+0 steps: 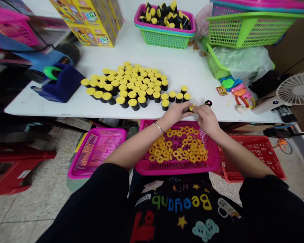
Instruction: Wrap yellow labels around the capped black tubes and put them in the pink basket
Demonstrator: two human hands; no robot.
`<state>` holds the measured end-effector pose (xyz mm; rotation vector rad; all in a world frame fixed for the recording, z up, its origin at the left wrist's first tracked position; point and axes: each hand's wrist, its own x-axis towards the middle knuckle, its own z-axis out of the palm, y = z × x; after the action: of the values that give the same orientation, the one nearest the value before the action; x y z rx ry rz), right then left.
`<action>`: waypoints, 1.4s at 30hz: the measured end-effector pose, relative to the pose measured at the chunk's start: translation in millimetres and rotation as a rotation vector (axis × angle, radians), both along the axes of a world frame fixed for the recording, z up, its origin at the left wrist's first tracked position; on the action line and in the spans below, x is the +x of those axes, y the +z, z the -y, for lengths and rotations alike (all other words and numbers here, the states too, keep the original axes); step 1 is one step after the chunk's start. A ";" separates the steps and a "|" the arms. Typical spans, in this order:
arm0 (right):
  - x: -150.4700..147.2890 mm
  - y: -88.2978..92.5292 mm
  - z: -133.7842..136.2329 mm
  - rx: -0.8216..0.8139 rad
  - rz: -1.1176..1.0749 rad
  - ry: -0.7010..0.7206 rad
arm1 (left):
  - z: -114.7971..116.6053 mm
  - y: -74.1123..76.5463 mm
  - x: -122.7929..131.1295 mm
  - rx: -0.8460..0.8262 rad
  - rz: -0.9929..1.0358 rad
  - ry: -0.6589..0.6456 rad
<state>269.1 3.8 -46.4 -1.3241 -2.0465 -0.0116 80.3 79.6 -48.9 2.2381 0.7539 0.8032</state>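
White table [192, 71] runs across the front, forearms reaching over its near edge. Pink tray [179, 168] sits below that edge, under the hands, holding loose orange rings [177, 148]. Black tubes with yellow caps [124, 87] stand upright in a dense cluster on the table, left of the hands.

Left hand [176, 113] and right hand [206, 119] are close together, both in a narrow pinch on a small yellow piece [192, 108] right by the table edge. Can't tell which hand bears it.

Nearest tube [165, 104] is just beside the left hand. Small black disc [208, 103] lies just past the right hand, not touching. Table top continues to the right of the disc; tray directly below for moving down.
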 end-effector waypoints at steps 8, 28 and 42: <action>-1.4 0.4 7.3 0.025 -0.492 -0.257 | -1.7 -6.8 2.6 -0.110 0.123 -0.091; -2.4 -31.3 4.0 0.078 0.001 -0.065 | 2.4 -7.4 1.0 0.049 0.084 -0.067; 0.0 -27.7 12.5 -0.018 -0.024 -0.014 | 9.5 -16.1 0.4 0.397 0.025 -0.016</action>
<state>269.1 -8.7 -74.0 -1.3432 -2.0215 0.0160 80.7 70.1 -65.0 2.5718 0.6024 1.0457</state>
